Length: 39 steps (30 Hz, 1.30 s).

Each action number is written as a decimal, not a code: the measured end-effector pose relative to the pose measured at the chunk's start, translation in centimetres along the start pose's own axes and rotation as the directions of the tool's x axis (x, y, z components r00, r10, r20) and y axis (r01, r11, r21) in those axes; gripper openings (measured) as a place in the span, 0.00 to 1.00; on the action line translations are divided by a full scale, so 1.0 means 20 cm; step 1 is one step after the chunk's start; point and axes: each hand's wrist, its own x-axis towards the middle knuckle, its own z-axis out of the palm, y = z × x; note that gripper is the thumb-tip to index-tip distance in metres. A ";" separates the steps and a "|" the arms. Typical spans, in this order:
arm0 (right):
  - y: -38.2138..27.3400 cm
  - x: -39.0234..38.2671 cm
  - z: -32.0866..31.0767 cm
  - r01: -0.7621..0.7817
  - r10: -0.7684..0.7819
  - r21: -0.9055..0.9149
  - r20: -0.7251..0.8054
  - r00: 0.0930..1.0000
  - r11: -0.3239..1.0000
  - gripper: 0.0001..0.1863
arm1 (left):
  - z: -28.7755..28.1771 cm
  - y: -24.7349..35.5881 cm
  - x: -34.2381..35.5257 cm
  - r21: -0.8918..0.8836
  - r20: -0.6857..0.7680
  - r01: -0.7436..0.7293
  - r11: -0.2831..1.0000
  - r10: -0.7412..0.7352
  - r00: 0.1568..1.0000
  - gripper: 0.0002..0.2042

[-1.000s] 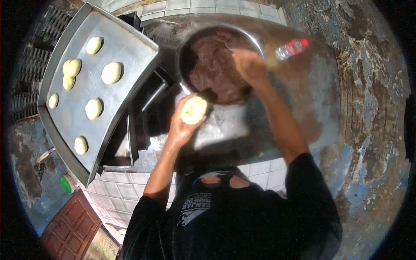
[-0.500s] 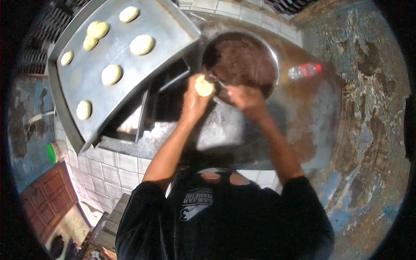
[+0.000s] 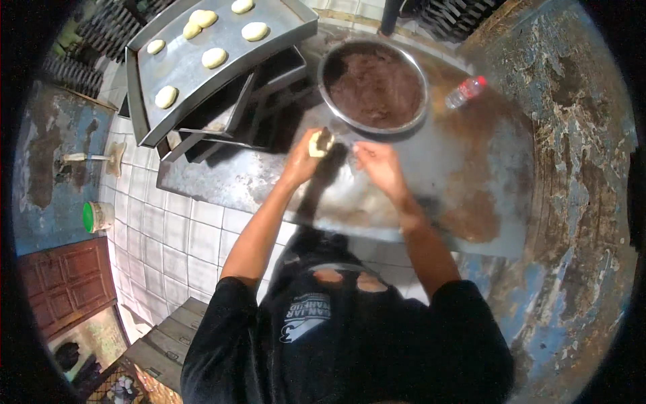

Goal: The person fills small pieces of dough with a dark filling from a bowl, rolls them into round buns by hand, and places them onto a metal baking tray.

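My left hand point(image 3: 303, 160) is closed round a flattened piece of pale dough point(image 3: 316, 149), which has a dark brown lump of filling point(image 3: 324, 139) on it. Just to the right, my right hand point(image 3: 380, 167) is pinched on a thin tool, blurred and mostly hidden by the fingers, that points at the dough. Beyond both hands stands a round metal basin point(image 3: 377, 128) holding dark brown filling point(image 3: 377, 84). Both hands are over the worn metal table point(image 3: 431, 175), in front of the basin.
At the far left, a metal tray point(image 3: 185, 77) with several pale dough balls point(image 3: 214, 58) rests tilted on a dark metal frame point(image 3: 232, 114). A clear bottle with a red cap point(image 3: 464, 93) lies right of the basin. A peeling wall point(image 3: 572, 168) bounds the right side.
My hands have moved back from the basin's near rim. Dark filling now lies on the dough in my left hand. The view has shifted, so the tray appears farther off.
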 end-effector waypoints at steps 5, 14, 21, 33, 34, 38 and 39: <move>0.09 0.24 -0.14 0.321 -0.563 -0.852 0.038 0.826 0.414 0.15 | -0.01 0.21 0.14 -0.041 0.011 -0.055 0.998 0.055 0.998 0.23; 0.44 -0.02 -0.27 -0.418 0.467 0.428 -0.010 0.884 0.801 0.12 | -0.03 0.18 0.15 -0.424 0.117 0.152 0.893 -0.113 0.987 0.37; 0.57 -0.25 -0.01 0.310 -0.452 -0.546 -0.145 0.880 0.778 0.18 | 0.12 0.08 -0.11 -0.499 0.227 0.286 0.818 -0.196 0.954 0.40; -0.23 -0.49 0.07 0.366 -0.381 -0.107 -0.287 0.879 0.925 0.21 | 0.13 0.44 -0.30 -0.359 0.205 0.197 0.912 -0.129 0.970 0.23; -0.24 -0.51 0.05 0.350 -0.298 0.068 -0.392 0.871 0.934 0.20 | 0.15 0.48 -0.33 -0.355 0.197 0.179 0.917 -0.114 0.974 0.23; -0.26 -0.66 0.02 0.389 -0.521 -0.434 -0.243 0.818 0.813 0.23 | 0.22 0.67 -0.47 -0.470 0.238 0.191 0.862 -0.084 0.968 0.16; -0.24 -0.68 0.05 0.269 -0.230 0.093 -0.303 0.925 0.959 0.24 | 0.24 0.70 -0.51 -0.375 0.113 0.034 0.927 0.010 0.993 0.18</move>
